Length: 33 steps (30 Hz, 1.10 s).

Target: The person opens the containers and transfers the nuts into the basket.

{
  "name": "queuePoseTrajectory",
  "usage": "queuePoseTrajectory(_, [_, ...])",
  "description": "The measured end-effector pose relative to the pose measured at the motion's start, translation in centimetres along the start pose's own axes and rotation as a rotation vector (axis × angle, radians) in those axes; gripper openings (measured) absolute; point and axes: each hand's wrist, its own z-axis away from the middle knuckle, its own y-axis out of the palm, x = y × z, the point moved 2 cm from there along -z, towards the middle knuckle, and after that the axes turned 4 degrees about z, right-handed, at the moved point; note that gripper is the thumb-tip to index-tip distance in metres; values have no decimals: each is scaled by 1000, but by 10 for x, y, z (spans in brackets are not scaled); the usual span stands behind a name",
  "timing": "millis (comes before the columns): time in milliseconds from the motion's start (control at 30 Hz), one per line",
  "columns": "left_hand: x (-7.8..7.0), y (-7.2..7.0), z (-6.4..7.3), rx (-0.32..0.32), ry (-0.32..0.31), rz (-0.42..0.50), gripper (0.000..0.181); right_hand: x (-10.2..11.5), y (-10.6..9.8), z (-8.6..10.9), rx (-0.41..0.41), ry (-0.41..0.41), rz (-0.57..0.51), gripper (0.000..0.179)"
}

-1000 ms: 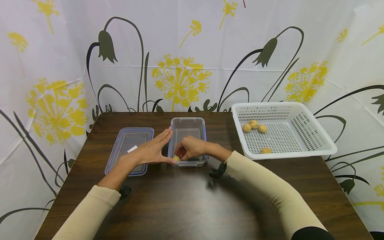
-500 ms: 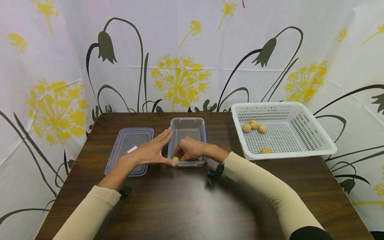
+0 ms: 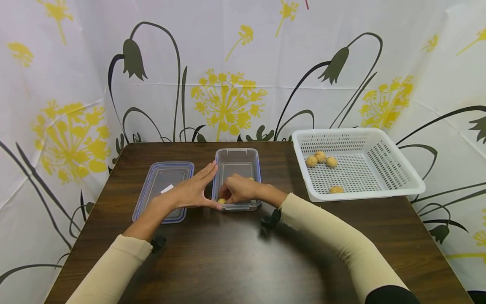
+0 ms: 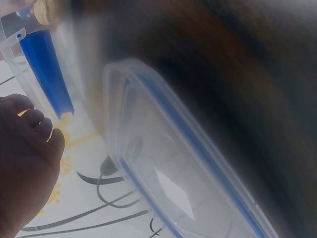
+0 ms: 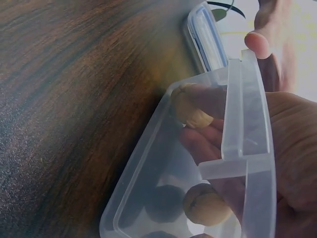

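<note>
A clear plastic food container [image 3: 237, 156] with blue side clips stands in front of me. My right hand [image 3: 239, 188] reaches down inside it and pinches a walnut [image 3: 222, 201] in the near left corner; the right wrist view shows this walnut [image 5: 190, 106] between thumb and fingers through the wall. Another walnut [image 5: 205, 204] lies farther along the container floor, mostly hidden by the hand in the head view. With fingers straight and thumb spread, my left hand [image 3: 193, 190] rests against the container's left side, its thumb at the near left corner.
A clear lid [image 3: 171, 171] with a blue seal and a white label lies left of the container, partly under my left forearm. At the right stands a white slotted basket [image 3: 364, 195] holding several walnuts [image 3: 331, 162]. A flowered cloth hangs behind the dark wooden table [image 3: 228, 253].
My right hand has shifted very slightly left inside the container. A bit of another walnut now shows behind it. My left hand has stayed in place.
</note>
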Motion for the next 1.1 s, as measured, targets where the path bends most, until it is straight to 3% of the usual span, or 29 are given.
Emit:
queuePoseTrajectory(467, [1, 0, -1, 12, -20, -7, 134, -4, -3, 4, -35, -37, -32, 12])
queuePoseTrajectory(700, [0, 0, 0, 7, -11, 4, 133, -4, -16, 12, -46, -19, -124, 18])
queuePoseTrajectory(1100, [0, 0, 1, 10, -26, 15, 134, -12, -42, 29, -103, -9, -181, 28])
